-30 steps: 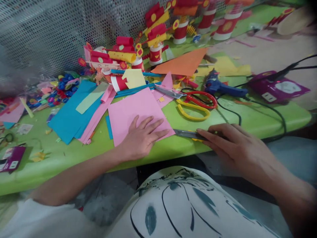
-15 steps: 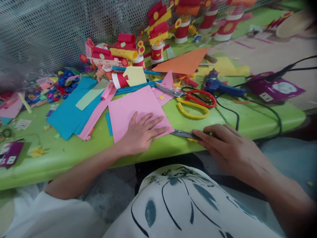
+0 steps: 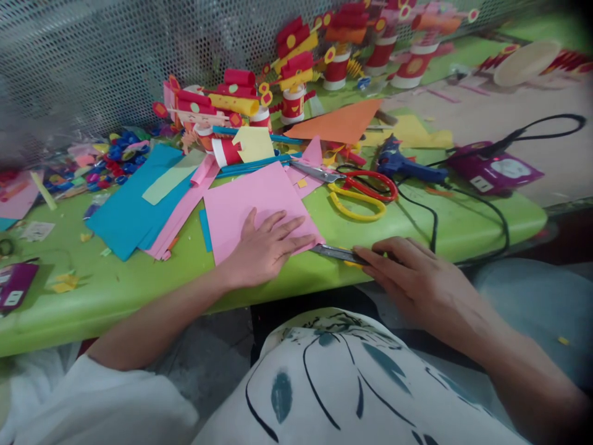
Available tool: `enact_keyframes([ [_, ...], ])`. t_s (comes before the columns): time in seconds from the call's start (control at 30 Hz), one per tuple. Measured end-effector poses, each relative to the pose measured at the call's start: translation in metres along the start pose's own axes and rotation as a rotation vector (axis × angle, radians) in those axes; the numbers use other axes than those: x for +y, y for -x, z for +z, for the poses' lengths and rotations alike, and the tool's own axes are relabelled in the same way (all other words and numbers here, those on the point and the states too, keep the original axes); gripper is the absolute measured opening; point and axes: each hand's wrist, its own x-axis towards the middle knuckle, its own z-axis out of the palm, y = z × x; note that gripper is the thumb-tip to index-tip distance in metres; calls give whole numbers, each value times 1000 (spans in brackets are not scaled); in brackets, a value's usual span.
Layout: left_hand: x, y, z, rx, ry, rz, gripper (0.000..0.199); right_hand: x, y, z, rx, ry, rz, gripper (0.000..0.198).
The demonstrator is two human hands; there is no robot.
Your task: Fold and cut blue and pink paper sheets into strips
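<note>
My left hand (image 3: 259, 247) lies with fingers spread on a square sheet of pink paper (image 3: 245, 190), pressing it against the green table. In my right hand (image 3: 417, 278) is a utility knife (image 3: 340, 253), gripped between thumb and fingers. Its grey blade points left and its tip meets the lower right corner of the sheet; whether the tip is under or on the paper I cannot tell. Scissors (image 3: 359, 188) with one red and one yellow handle lie open just beyond the knife.
Blue paper (image 3: 134, 204) and pink strips lie left of the sheet. An orange sheet (image 3: 336, 122), a blue glue gun (image 3: 407, 164) and a purple power socket (image 3: 493, 168) with black cables are at right. Paper-cup figures (image 3: 293, 104) stand behind, near a metal mesh.
My right hand has moved slightly left, bringing the knife's tip further along the pink sheet's lower edge. My left hand stays in place. The view has shifted a little.
</note>
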Motion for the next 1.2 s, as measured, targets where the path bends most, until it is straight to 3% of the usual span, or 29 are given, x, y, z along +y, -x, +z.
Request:
enact_keyframes([
  [0.93, -5, -1, 0, 3, 36, 27, 55, -39, -16, 13, -14, 68, -40, 30],
  [1.07, 5, -11, -1, -36, 115, -43, 50, -30, -14, 12, 9, 120, -66, 30],
  [1.2, 22, -28, -10, -9, 360, -269, 54, -11, -10, 11, 7, 165, -33, 33],
])
